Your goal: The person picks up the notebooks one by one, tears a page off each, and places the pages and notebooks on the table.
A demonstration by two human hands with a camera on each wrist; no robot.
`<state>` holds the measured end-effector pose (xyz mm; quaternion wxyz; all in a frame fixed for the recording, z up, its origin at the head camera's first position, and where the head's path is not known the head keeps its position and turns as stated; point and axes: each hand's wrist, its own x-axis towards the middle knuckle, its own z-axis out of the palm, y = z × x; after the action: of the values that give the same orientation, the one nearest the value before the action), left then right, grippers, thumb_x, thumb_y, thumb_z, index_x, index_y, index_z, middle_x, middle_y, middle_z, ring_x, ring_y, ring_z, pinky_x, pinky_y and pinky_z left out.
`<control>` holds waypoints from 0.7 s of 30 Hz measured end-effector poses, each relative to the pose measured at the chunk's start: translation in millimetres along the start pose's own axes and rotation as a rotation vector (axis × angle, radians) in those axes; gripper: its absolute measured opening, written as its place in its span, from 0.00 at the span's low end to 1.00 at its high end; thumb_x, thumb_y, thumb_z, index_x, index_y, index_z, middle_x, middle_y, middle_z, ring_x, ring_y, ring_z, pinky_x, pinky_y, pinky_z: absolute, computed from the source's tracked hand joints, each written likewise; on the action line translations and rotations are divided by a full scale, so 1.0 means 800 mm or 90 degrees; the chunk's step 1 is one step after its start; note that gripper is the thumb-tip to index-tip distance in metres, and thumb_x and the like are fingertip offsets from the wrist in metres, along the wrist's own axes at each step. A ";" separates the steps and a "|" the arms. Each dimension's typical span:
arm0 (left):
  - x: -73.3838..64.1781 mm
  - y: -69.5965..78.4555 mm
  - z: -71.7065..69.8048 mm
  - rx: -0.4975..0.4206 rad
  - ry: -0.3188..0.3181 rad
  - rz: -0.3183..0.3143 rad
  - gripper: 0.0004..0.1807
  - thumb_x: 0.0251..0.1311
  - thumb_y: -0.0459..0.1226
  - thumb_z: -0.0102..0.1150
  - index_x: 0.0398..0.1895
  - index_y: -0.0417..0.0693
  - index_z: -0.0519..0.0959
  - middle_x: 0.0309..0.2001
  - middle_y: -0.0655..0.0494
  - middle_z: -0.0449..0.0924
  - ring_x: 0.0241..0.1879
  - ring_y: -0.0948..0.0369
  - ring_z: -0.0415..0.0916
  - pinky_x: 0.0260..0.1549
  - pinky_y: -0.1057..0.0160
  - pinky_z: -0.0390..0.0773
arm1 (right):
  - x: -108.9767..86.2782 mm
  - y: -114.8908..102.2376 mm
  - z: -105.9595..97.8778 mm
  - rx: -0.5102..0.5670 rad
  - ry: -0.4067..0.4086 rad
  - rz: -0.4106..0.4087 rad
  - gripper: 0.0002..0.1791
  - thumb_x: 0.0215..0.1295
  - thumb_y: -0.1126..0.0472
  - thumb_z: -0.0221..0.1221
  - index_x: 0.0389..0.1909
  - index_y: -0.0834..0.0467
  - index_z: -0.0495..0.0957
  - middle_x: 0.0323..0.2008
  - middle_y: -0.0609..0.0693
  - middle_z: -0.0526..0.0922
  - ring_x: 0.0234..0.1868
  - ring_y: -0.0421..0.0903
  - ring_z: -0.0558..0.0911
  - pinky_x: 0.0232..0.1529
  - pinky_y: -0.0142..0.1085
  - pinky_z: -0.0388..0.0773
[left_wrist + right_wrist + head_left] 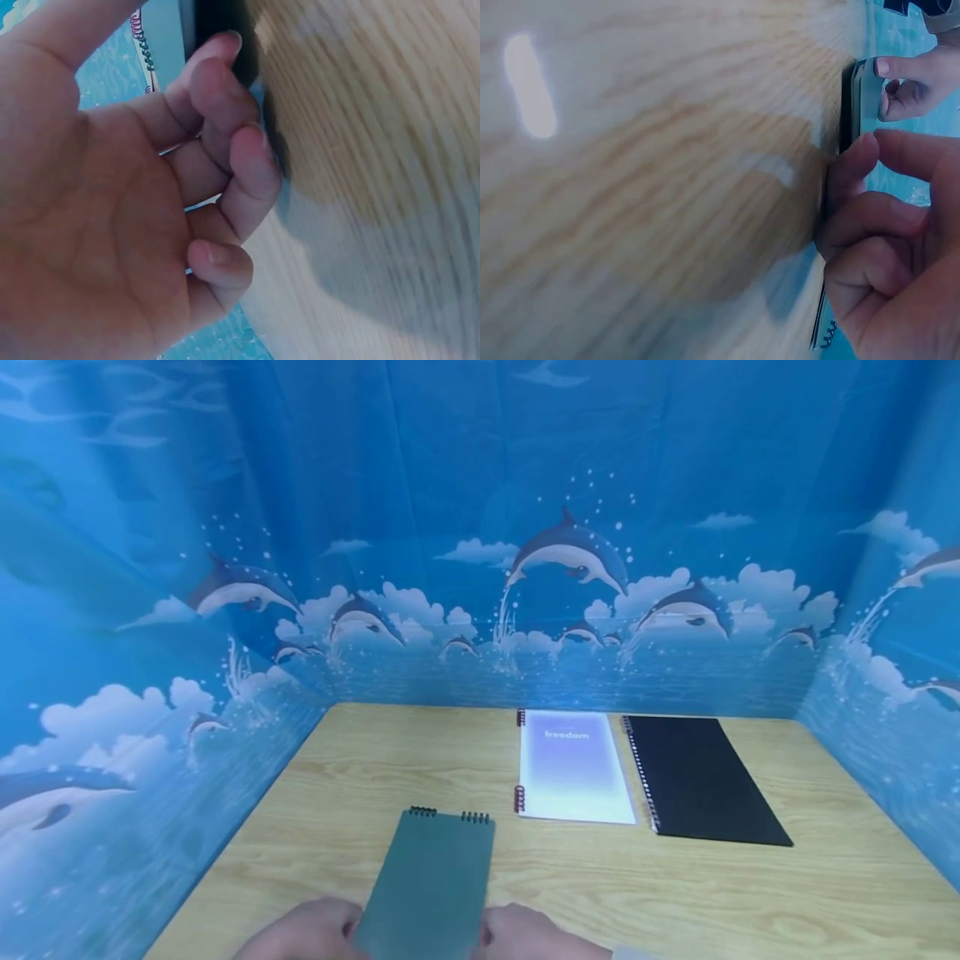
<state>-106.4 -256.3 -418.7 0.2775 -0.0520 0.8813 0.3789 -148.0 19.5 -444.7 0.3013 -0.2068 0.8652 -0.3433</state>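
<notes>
A green spiral notebook [431,877] lies at the near side of the table, its dark coil rings along the far edge. My left hand [311,931] grips its near left side; in the left wrist view the fingers [251,172] of that hand curl close beside the wood, the thumb running out of frame. On the opposite side, my right hand [528,933] pinches the notebook's near right edge between thumb and curled fingers. From the right wrist, the notebook [869,109] appears edge-on, close over the tabletop, with the left hand [919,81] on it beyond.
Farther back on the wood-grain table [360,752] lies a white-and-purple spiral notebook [573,777] marked "freedom". Right of it is a black spiral notebook [708,781]. A blue dolphin-print curtain [450,485] closes off the back and both sides.
</notes>
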 end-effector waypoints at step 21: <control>0.012 0.005 0.011 0.177 0.017 -0.095 0.26 0.29 0.60 0.70 0.26 0.52 0.79 0.25 0.54 0.77 0.27 0.57 0.73 0.28 0.52 0.75 | 0.002 -0.003 -0.001 -0.071 0.011 -0.012 0.15 0.57 0.48 0.58 0.19 0.53 0.77 0.13 0.44 0.73 0.14 0.40 0.70 0.17 0.33 0.68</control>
<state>-111.4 -246.3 -426.4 0.2977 -0.0831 0.9225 0.2311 -149.2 17.0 -443.1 0.2789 -0.2281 0.8835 -0.2993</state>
